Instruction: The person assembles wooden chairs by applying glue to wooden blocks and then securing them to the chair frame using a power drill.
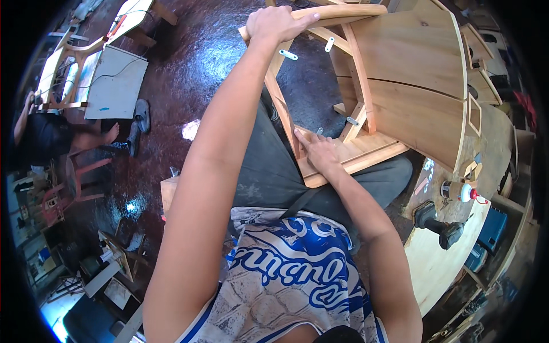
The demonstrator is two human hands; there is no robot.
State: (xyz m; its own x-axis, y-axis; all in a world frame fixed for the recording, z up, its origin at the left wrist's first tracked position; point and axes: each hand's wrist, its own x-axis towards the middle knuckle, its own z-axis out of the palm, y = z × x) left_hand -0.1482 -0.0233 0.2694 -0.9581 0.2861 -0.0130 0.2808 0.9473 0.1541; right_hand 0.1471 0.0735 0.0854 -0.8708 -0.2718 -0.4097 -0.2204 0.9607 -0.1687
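Note:
A pale wooden chair frame (361,80) rests tilted across my lap, with wide boards (412,86) on its right side. My left hand (273,25) is wrapped over the far rail, beside its curved piece (337,11). Lower down, my right hand (321,153) lies on the near rail (357,161), its index finger stretched toward a slanted wooden bar (280,108). Small metal plates (288,54) stick out from the inner edges of the frame. One plate sits close to my right fingers. The fingertips of my left hand are partly hidden behind the rail.
To the right, a bench (443,251) bears a dark cordless drill (439,224) and a white bottle with a red cap (457,191). A blue case (493,228) stands beyond it. At left another person's leg (94,138), slippers (141,117) and a wooden chair (68,74) show on the shiny dark floor.

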